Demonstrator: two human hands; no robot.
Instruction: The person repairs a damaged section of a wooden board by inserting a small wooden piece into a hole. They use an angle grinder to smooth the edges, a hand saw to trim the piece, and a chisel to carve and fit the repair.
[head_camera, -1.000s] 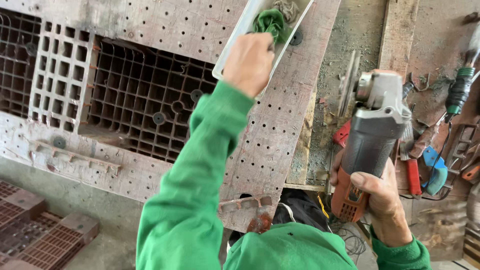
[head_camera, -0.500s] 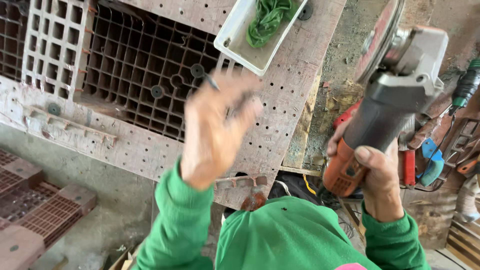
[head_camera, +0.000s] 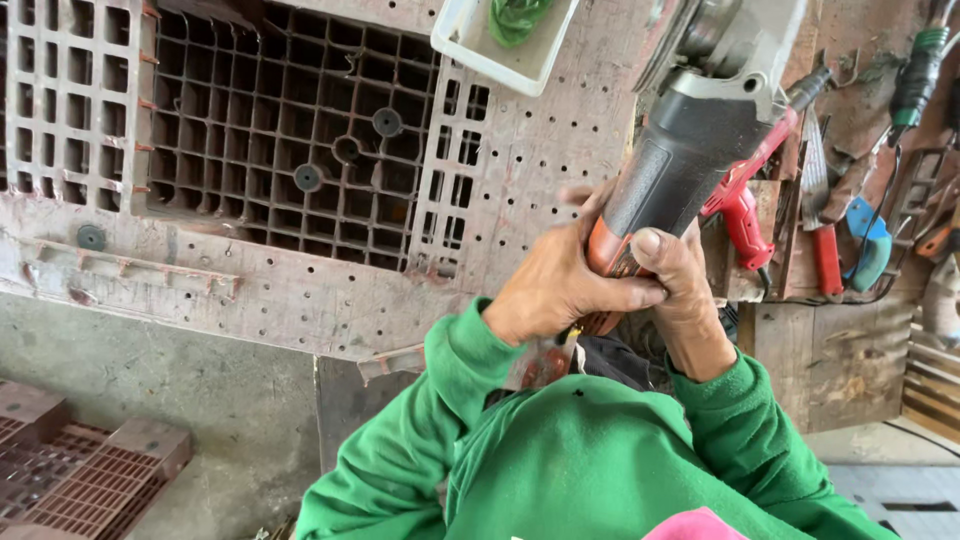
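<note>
Centrally, both hands clasp an angle grinder (head_camera: 700, 130) by its orange-and-black handle. Left hand (head_camera: 560, 285): grip closed around the handle's lower end, fingers wrapped across it. Right hand (head_camera: 680, 280): grip closed on the same handle, thumb laid along it. Grinder head tilts up toward the frame's top, above a perforated reddish pallet (head_camera: 300, 180). White tray (head_camera: 480, 50) holding green material sits upper centre; red tools (head_camera: 745, 215) lie right.

Angle grinder (head_camera: 700, 130) head cut off by top edge; its handle end hidden under both hands.
</note>
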